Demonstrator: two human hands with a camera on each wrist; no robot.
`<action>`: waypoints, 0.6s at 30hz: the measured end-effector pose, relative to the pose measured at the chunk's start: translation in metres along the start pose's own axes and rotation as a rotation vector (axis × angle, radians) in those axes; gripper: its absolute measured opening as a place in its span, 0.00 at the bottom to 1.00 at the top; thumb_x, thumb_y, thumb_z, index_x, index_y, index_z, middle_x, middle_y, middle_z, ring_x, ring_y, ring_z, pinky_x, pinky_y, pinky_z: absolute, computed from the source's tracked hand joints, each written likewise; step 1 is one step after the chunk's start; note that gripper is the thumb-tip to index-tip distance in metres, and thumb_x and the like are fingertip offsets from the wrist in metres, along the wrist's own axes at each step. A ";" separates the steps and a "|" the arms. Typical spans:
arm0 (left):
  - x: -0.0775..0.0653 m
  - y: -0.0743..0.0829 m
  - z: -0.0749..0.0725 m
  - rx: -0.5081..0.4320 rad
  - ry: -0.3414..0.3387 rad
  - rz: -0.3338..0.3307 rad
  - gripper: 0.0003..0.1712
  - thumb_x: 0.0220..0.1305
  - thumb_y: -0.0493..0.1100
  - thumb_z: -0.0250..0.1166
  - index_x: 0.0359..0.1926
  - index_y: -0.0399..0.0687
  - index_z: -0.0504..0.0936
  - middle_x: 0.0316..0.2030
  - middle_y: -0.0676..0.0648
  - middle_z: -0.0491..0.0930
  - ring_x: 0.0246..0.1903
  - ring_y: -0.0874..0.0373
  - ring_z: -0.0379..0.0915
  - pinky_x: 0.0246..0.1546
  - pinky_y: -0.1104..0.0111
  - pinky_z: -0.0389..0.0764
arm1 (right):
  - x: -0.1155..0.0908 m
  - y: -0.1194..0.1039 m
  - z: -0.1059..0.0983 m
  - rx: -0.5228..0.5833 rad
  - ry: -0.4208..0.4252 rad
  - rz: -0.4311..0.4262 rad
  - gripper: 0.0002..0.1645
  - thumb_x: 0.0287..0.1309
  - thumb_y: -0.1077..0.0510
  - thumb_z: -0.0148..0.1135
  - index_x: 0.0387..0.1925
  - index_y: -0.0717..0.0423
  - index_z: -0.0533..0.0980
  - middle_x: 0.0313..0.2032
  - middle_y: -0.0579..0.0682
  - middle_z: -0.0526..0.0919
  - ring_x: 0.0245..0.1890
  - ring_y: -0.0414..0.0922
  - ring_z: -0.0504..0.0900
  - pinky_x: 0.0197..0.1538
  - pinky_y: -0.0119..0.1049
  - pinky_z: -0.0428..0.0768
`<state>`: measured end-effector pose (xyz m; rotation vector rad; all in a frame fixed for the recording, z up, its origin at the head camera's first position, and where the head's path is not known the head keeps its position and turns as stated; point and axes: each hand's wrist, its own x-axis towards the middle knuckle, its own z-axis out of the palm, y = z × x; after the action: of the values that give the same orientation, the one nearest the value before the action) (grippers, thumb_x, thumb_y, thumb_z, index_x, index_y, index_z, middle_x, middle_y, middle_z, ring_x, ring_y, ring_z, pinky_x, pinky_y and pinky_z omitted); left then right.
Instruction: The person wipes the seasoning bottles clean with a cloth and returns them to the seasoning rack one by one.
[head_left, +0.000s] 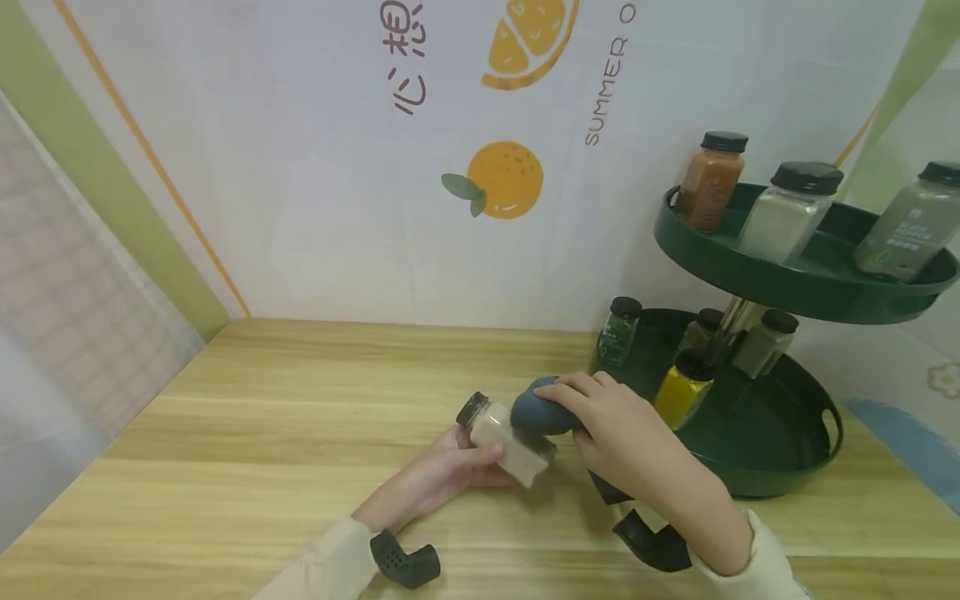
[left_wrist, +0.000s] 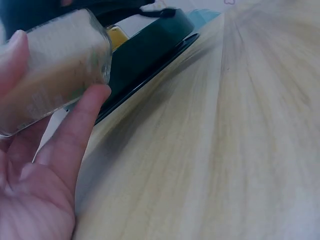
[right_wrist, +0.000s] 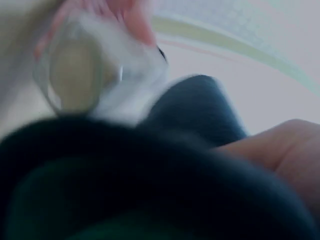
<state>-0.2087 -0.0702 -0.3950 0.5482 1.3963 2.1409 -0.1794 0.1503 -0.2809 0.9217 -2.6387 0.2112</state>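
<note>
My left hand (head_left: 450, 471) grips a clear spice jar (head_left: 504, 437) with a black lid and pale powder inside, tilted above the table with the lid up and to the left. In the left wrist view the powder in the jar (left_wrist: 60, 75) lies along its lower side. A dark blue-grey cloth (head_left: 542, 413) is bunched in my right hand (head_left: 626, 425), close beside the jar; whether they touch cannot be made out. The right wrist view is blurred, with the cloth (right_wrist: 195, 107) in front and the jar's base (right_wrist: 75, 75) behind.
A two-tier dark green rack (head_left: 802, 283) stands at the right. Its upper tier bears an orange-red jar (head_left: 711, 183), a pale jar (head_left: 787, 217) and a grey jar (head_left: 911, 225). Several smaller jars, one yellow (head_left: 678, 396), stand on the lower tier. A printed curtain (head_left: 337, 208) hangs behind the wooden table (head_left: 262, 433).
</note>
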 end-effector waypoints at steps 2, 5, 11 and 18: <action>0.000 -0.001 -0.001 0.002 -0.028 0.007 0.40 0.61 0.43 0.62 0.68 0.42 0.50 0.56 0.44 0.69 0.52 0.52 0.74 0.55 0.53 0.73 | 0.003 -0.008 0.007 0.015 0.015 -0.032 0.31 0.45 0.68 0.66 0.54 0.45 0.74 0.49 0.49 0.78 0.49 0.50 0.76 0.49 0.49 0.78; 0.000 -0.002 -0.003 -0.008 -0.040 0.020 0.39 0.63 0.42 0.61 0.68 0.43 0.50 0.55 0.44 0.70 0.51 0.51 0.75 0.53 0.53 0.74 | 0.005 -0.017 0.018 0.037 0.008 -0.049 0.32 0.47 0.65 0.67 0.55 0.43 0.73 0.50 0.51 0.76 0.52 0.52 0.74 0.52 0.49 0.77; -0.001 -0.002 -0.004 -0.048 0.002 0.032 0.39 0.64 0.42 0.58 0.69 0.44 0.47 0.57 0.43 0.69 0.52 0.52 0.75 0.54 0.55 0.74 | 0.003 -0.017 0.021 0.127 -0.055 -0.008 0.33 0.49 0.67 0.65 0.57 0.43 0.71 0.53 0.54 0.72 0.49 0.52 0.77 0.50 0.46 0.79; -0.002 0.002 -0.005 -0.142 0.066 0.084 0.35 0.69 0.48 0.52 0.68 0.45 0.45 0.51 0.47 0.74 0.47 0.56 0.78 0.53 0.62 0.76 | 0.002 -0.004 0.005 0.176 -0.150 0.006 0.33 0.50 0.69 0.61 0.57 0.42 0.70 0.54 0.50 0.73 0.44 0.49 0.80 0.46 0.46 0.80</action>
<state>-0.2103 -0.0757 -0.3948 0.4935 1.2636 2.3225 -0.1795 0.1448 -0.2852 1.0219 -2.7964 0.3962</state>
